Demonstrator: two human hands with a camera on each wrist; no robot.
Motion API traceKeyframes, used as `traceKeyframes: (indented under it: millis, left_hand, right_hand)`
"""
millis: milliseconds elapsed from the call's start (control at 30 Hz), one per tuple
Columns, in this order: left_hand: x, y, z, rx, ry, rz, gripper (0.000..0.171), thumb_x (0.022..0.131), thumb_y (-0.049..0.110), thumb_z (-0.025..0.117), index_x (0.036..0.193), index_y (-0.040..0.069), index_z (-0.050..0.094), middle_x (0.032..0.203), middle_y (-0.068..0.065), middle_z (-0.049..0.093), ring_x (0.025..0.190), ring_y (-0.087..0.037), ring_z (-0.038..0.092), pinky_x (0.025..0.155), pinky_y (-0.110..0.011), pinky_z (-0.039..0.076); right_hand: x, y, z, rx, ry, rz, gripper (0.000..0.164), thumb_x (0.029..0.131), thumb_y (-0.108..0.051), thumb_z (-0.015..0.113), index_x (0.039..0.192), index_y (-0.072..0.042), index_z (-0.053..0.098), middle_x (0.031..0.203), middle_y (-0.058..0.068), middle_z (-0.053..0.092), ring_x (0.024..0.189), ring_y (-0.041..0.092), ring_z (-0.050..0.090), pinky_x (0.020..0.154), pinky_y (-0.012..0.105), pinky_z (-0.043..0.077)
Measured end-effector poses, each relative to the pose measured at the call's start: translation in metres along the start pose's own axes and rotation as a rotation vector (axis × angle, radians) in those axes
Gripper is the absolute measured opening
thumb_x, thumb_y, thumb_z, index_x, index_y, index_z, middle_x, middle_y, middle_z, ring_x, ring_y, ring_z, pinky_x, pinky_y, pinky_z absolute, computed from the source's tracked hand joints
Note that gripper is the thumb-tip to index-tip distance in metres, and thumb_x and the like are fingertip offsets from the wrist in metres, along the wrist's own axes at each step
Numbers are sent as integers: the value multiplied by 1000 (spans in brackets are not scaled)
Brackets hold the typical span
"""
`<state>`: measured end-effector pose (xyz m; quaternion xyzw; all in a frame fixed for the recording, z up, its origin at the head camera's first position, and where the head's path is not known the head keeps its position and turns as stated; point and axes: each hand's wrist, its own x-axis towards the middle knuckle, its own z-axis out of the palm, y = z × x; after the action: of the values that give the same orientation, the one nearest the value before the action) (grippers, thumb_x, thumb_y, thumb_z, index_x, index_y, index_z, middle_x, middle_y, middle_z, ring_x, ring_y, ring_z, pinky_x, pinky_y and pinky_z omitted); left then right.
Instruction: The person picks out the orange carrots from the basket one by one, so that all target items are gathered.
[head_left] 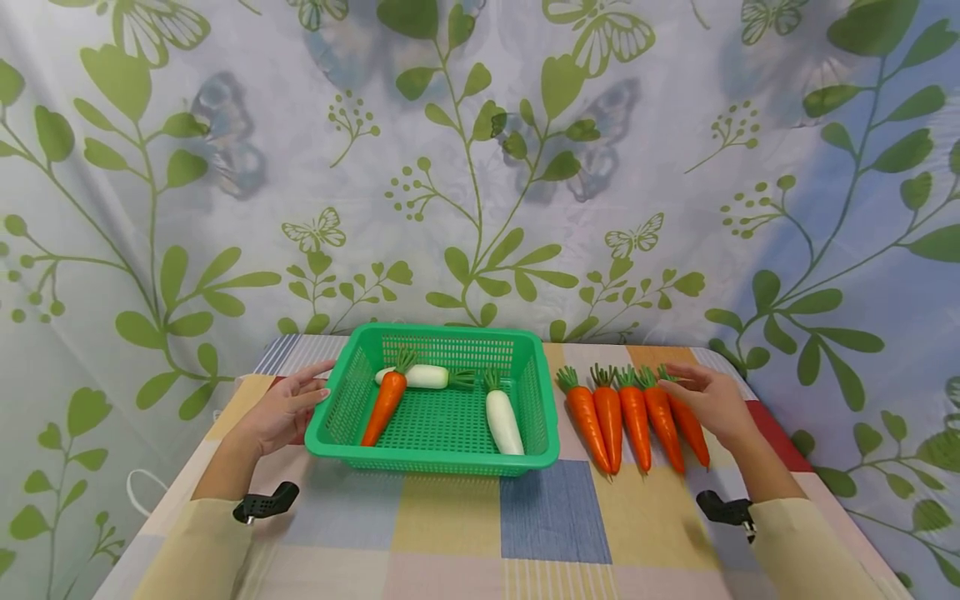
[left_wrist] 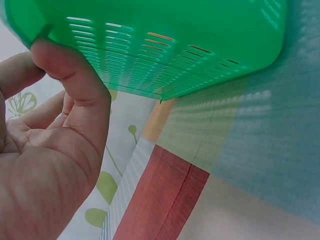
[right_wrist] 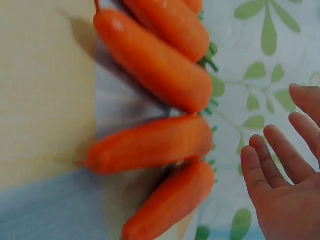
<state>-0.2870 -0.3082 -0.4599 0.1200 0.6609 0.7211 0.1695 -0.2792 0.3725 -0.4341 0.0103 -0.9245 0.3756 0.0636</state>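
Note:
A green plastic basket holds one carrot and two white radishes, one radish on the right and the other radish lying across the back. At the basket's left rim is my left hand; in the left wrist view its thumb touches the rim, fingers loosely bent. To the right of the basket several carrots lie side by side, green tops toward the back. Over the tops of the rightmost ones hovers my right hand, holding nothing, its fingers spread and apart from the carrots.
A patchwork-patterned cloth covers the table. Behind it hangs a pale curtain printed with leaves and butterflies. A white cable loops beside the table's left edge.

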Motion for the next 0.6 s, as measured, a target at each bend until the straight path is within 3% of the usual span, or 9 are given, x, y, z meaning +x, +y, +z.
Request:
traceKeyframes:
  millis: [100,167,367,600]
  left_hand:
    - [0,-1,0,-5,0,1,70,108,12,51,164,4,10,123,1,65,106,-12,72,91,-33,61]
    - [0,-1,0,-4,2,-1,70,108,12,51,164,4,10,123,1,65,106,-12,72,91,-33,62]
    - [1,0,1,-1,8,-12,71,108,14,52,164,5,10,124,1,65,106,-12,72,91,-34,62]
    - [1,-1,0,4,10,-1,70,108,13,51,164,4,10,124,1,65,106,-12,72,90,-33,62]
  right_hand:
    - [-3,-13,3,17,14,-29,63,98,-47,66,146,-7,56,143,22,60,123,39,62,83,20,55]
    - [-5,-21,5,36,16,-43,62,98,-48,65,145,-8,57,142,22,61,119,28,64,81,13,53]
    - [-12,-43,12,92,13,-87,54,99,-42,66,142,-10,60,139,19,63,101,-9,58,81,10,52]
    - [-13,-71,26,113,8,-181,43,100,-36,67,136,-12,67,132,16,69,100,-9,63,83,11,53]
